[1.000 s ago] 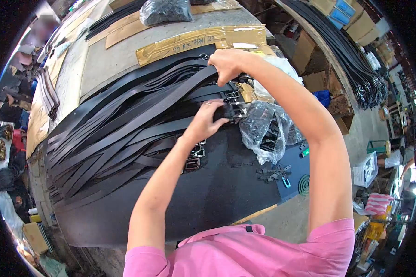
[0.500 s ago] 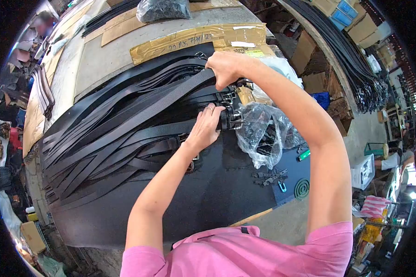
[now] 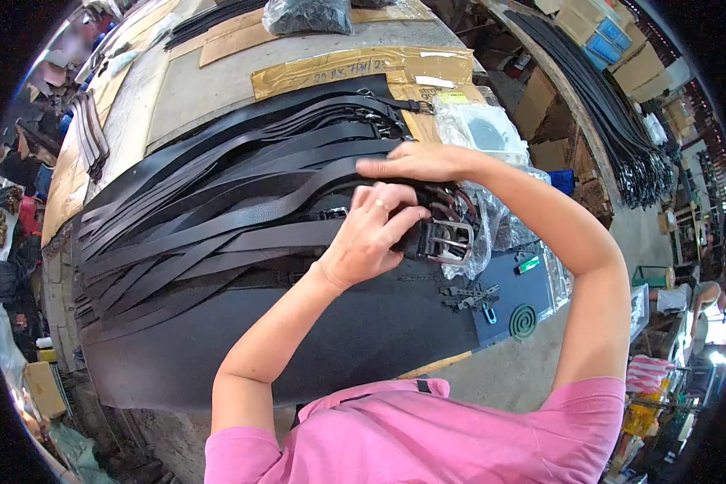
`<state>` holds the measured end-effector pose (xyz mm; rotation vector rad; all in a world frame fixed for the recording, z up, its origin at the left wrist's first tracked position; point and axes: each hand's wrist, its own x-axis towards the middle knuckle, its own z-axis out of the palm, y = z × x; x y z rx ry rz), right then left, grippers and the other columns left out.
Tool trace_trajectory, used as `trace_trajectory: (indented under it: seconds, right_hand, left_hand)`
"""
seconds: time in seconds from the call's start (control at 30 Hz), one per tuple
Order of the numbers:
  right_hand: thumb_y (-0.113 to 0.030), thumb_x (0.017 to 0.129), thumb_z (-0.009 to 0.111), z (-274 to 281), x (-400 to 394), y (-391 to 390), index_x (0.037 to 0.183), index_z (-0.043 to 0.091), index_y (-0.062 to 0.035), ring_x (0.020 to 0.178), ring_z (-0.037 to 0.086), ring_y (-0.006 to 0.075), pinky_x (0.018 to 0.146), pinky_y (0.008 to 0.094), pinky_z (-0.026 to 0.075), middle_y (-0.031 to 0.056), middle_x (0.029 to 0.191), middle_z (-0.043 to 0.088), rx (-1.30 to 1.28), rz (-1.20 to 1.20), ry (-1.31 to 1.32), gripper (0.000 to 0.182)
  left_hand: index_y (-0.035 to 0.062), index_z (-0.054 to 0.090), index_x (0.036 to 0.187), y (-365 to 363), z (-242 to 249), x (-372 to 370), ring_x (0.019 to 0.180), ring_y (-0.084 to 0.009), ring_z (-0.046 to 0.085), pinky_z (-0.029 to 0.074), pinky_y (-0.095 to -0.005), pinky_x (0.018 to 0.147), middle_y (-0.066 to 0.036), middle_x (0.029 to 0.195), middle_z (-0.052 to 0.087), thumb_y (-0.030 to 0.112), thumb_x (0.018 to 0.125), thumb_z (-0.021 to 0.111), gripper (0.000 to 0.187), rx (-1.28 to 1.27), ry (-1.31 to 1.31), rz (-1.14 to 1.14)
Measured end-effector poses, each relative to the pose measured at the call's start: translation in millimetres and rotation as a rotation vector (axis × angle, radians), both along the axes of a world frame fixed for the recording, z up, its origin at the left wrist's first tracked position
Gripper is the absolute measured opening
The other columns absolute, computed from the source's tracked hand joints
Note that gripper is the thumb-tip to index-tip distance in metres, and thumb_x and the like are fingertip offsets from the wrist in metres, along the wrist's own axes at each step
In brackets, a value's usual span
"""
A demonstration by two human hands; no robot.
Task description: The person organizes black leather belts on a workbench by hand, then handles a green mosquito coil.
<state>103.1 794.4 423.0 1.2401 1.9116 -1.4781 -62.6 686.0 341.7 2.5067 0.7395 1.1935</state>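
Observation:
Black leather belts [image 3: 250,206] lie fanned over the dark table covering, their buckle ends toward the right. My left hand [image 3: 367,230] is closed around belts just behind a bunch of metal buckles [image 3: 448,240]. Directly above it, my right hand [image 3: 419,161] is closed on a belt that bends up under its fingers; part of this grip is hidden. More belts with buckles [image 3: 379,121] rest behind my hands. One loose buckle [image 3: 333,213] shows to the left of my left hand.
Beyond the buckles are a clear plastic box [image 3: 492,133] and clear plastic bags [image 3: 500,214]. Small dark metal pieces [image 3: 469,297], a green coil [image 3: 523,321] and a green lighter [image 3: 528,264] lie at the right. Cardboard [image 3: 363,68] covers part of the table's far side.
My right hand has come down and toward me with the belt, closer to my left hand. My left hand has shifted slightly toward me, and buckles now stick out past it.

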Motion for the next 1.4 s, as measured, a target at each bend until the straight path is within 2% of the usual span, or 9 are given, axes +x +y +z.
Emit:
trace_trajectory:
  seconds: [0.1,0.23,0.37,0.5,0.57,0.83,0.93,1.33,1.4]
  right_hand:
    - [-0.051,0.104,0.029,-37,24,-35,0.154,0.015,0.0014,0.150,0.013,0.0196,0.121,0.0305,0.009,0.0112,0.163,0.013,0.037,-0.192,0.490,0.074]
    - [-0.066,0.091,0.052,-44,29,-64,0.097,0.071,-0.0069,0.067,0.067,0.0112,0.061,0.0265,0.053,0.0009,0.086,0.074,-0.478,-0.655,0.520,0.063]
    - [-0.083,0.076,0.053,-55,32,-95,0.127,0.056,0.0046,0.106,0.064,0.0255,0.089,0.0399,0.054,0.0181,0.125,0.062,-0.396,-0.654,0.635,0.102]
    - [-0.078,0.078,0.055,-69,38,-110,0.145,0.041,-0.0049,0.129,0.050,0.0227,0.102,0.0407,0.045,0.0148,0.144,0.048,-0.344,-0.646,0.414,0.100]
    - [-0.069,0.077,0.065,-78,40,-118,0.152,0.034,-0.0136,0.132,0.047,0.0222,0.107,0.0411,0.040,0.0126,0.148,0.045,-0.392,-0.542,0.424,0.098]
    - [-0.023,0.072,0.078,-78,20,-139,0.139,0.044,0.0022,0.094,0.071,0.0260,0.080,0.0402,0.059,0.0189,0.115,0.068,-0.651,-0.317,0.269,0.079]
    - [-0.018,0.064,0.081,-91,9,-150,0.123,0.060,0.0055,0.094,0.070,0.0289,0.086,0.0411,0.056,0.0197,0.108,0.069,-0.939,-0.348,0.517,0.067]
    - [-0.019,0.077,0.076,-98,2,-161,0.124,0.059,0.0033,0.086,0.072,0.0279,0.075,0.0381,0.061,0.0196,0.108,0.069,-0.439,-0.246,0.297,0.055]
    - [-0.019,0.064,0.086,-86,0,-161,0.128,0.054,0.0049,0.114,0.061,0.0262,0.093,0.0384,0.052,0.0212,0.119,0.064,-0.503,-0.300,0.355,0.076]
  left_hand:
    - [0.0183,0.064,0.111,-11,-1,-7,0.126,-0.0306,0.043,0.029,-0.0480,0.104,-0.012,0.145,0.040,0.007,0.050,0.075,0.063,0.143,0.029,0.245]
    - [0.0196,0.050,0.133,-27,10,-13,0.145,-0.0375,0.025,0.016,-0.0555,0.115,-0.017,0.158,0.024,0.012,0.055,0.084,0.085,0.100,-0.054,0.295]
    - [0.0076,0.031,0.152,-48,25,-25,0.150,-0.0311,0.015,0.001,-0.0577,0.118,-0.013,0.162,0.019,0.021,0.064,0.081,0.102,-0.016,0.240,0.088]
    - [0.0342,0.038,0.150,-73,23,-19,0.150,-0.0418,0.002,-0.003,-0.0667,0.113,-0.021,0.163,0.005,0.040,0.058,0.081,0.101,-0.006,0.429,0.094]
    - [0.0269,0.034,0.152,-81,19,-17,0.149,-0.0441,0.000,-0.002,-0.0688,0.113,-0.022,0.162,0.004,0.043,0.053,0.084,0.112,0.086,0.328,0.148]
    - [0.0088,0.015,0.156,-93,40,-19,0.150,-0.0413,0.002,0.001,-0.0683,0.113,-0.019,0.163,0.004,0.040,0.029,0.089,0.150,-0.093,0.453,0.072]
    - [0.0076,0.015,0.156,-96,45,-22,0.150,-0.0400,0.002,0.003,-0.0682,0.114,-0.018,0.163,0.005,0.041,0.025,0.089,0.153,-0.095,0.496,0.080]
    - [0.0054,0.019,0.155,-123,28,-23,0.150,-0.0405,0.003,0.007,-0.0681,0.113,-0.016,0.163,0.006,0.050,0.029,0.087,0.150,-0.168,0.457,0.125]
    - [0.0046,0.017,0.155,-134,20,-30,0.150,-0.0419,-0.001,0.003,-0.0681,0.113,-0.017,0.163,0.002,0.053,0.030,0.085,0.150,-0.251,0.347,0.151]
